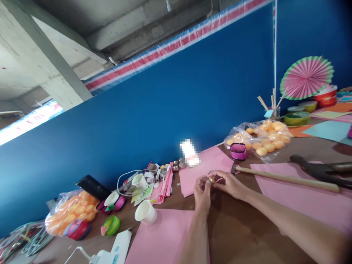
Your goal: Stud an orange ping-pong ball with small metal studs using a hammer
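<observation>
My left hand point(202, 194) and my right hand point(229, 185) meet above the brown table. Between their fingertips they pinch a small shiny gold-and-silver piece point(211, 180), too small to tell its kind. The fingers hide part of it. Beyond the hands lies a pink paper sheet point(209, 163). Several shiny metallic balls point(176, 166) sit past the left hand by the blue wall. A hammer point(286, 178) with a wooden handle rests to the right of my right hand.
Paper cups point(145, 212) stand on the left, near a white power strip point(121, 245). Plastic bags of orange balls point(268, 137) lie on both sides. Dark-handled tools point(324, 169) lie at right, below a pink paper fan point(306, 77). Cables point(35, 238) fill the left corner.
</observation>
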`<action>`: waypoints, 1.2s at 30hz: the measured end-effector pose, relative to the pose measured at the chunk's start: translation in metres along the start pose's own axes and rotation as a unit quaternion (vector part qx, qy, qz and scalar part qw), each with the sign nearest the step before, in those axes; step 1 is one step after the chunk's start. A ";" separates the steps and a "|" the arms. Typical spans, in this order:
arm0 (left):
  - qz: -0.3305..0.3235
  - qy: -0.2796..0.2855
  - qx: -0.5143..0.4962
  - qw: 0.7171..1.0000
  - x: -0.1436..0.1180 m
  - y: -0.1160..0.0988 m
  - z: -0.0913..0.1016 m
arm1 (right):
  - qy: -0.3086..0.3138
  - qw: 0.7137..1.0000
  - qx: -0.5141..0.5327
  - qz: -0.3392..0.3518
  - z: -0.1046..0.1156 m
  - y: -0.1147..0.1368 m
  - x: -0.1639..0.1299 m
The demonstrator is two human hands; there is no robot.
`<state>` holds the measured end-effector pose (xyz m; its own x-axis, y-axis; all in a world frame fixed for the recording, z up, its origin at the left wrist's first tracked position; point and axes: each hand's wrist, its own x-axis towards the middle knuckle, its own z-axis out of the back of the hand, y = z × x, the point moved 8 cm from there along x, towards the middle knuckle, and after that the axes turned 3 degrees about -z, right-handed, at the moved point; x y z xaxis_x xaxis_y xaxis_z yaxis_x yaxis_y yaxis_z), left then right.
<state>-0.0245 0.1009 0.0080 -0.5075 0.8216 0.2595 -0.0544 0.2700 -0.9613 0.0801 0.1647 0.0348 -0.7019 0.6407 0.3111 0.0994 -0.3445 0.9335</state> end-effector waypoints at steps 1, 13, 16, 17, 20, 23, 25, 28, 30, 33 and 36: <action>-0.002 -0.004 0.004 1.000 0.000 0.000 0.001 | 0.001 1.000 -0.002 -0.001 0.000 -0.001 0.000; -0.009 0.022 0.035 0.999 -0.003 -0.016 -0.008 | 0.009 1.000 -0.001 -0.016 -0.001 -0.004 0.002; -0.018 0.017 0.061 0.998 -0.003 -0.017 -0.007 | 0.019 1.000 -0.002 -0.014 -0.002 -0.003 0.001; -0.020 0.017 0.065 0.998 -0.003 -0.017 -0.007 | 0.025 1.000 0.001 -0.013 -0.003 -0.004 0.001; -0.025 0.015 0.073 0.997 -0.003 -0.018 -0.006 | 0.041 0.999 0.014 -0.006 -0.007 -0.005 0.001; -0.029 0.008 0.096 0.995 -0.004 -0.021 -0.005 | 0.042 0.999 0.020 -0.005 -0.007 -0.009 0.001; -0.033 0.009 0.105 0.994 -0.004 -0.023 -0.006 | 0.037 0.999 0.016 -0.006 -0.006 -0.011 0.002; -0.035 0.014 0.097 0.995 -0.004 -0.023 -0.007 | 0.029 1.000 0.003 -0.010 -0.005 -0.014 0.002; -0.028 0.010 0.086 0.996 -0.004 -0.021 -0.007 | 0.024 1.000 -0.002 -0.012 -0.005 -0.013 0.002; -0.012 0.009 0.060 0.998 -0.004 -0.017 -0.007 | 0.018 1.000 -0.006 -0.007 -0.003 -0.006 0.002; -0.011 0.011 0.055 0.998 -0.004 -0.017 -0.007 | 0.012 1.000 -0.008 -0.001 -0.002 -0.001 0.002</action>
<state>-0.0153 0.0965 0.0243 -0.4864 0.8272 0.2812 -0.1599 0.2321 -0.9595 0.0772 0.1648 0.0337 -0.7195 0.6243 0.3044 0.0867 -0.3541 0.9312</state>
